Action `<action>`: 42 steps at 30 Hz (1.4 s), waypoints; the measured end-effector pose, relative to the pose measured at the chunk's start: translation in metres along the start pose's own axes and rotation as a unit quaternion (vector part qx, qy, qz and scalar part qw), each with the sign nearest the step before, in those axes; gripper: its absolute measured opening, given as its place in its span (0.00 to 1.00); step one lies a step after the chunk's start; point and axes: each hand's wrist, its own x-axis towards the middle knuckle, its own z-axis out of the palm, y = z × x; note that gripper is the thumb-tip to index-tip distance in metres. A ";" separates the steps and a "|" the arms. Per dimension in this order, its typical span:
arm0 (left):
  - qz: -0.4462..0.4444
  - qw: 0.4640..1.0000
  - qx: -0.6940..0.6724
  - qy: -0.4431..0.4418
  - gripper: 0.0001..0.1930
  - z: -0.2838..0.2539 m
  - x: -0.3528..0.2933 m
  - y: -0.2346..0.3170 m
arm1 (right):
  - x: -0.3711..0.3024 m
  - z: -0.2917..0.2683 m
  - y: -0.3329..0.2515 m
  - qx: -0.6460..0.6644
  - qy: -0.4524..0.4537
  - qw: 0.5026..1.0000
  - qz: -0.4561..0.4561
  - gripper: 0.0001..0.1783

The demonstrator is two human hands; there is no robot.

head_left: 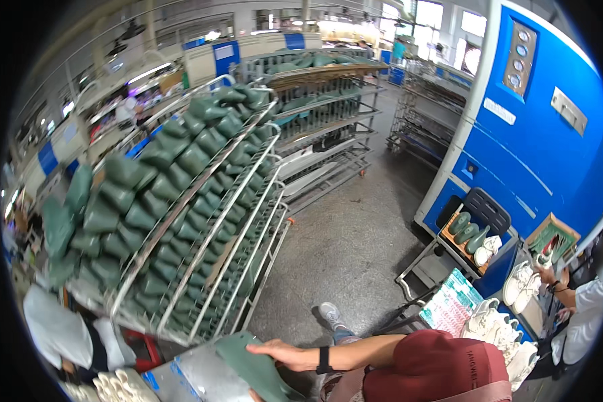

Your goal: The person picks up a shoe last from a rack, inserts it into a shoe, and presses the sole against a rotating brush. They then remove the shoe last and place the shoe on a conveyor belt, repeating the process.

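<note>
A large dark green shoe last (244,358) lies low in the picture, over the edge of a grey metal tabletop (187,376). My right hand (281,353), with a black band at the wrist and a red sleeve higher up, grips the last along its near side, fingers pointing left. Only a small part of my left hand (254,394) shows at the lower edge. It touches the last from below, and the rest of that hand is cut off.
A tall wheeled rack (201,248) packed with green lasts stands at left; another rack (315,114) is behind it. A blue machine (536,127) fills the right. White shoes (496,328) stand near my arm. Co-workers (586,301) are at far right and lower left (60,328).
</note>
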 end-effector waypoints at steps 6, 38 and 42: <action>0.090 0.991 0.089 -0.054 0.38 0.248 0.166 0.011 | -0.009 -0.155 -0.110 0.344 0.059 0.928 -0.130 0.36; -0.058 0.614 0.605 -0.503 0.17 0.431 0.408 -0.052 | -0.223 -0.295 0.073 0.121 0.812 0.569 0.031 0.21; -0.080 0.480 0.623 -0.613 0.15 0.482 0.305 -0.111 | -0.332 -0.245 0.177 0.212 0.926 0.312 0.016 0.24</action>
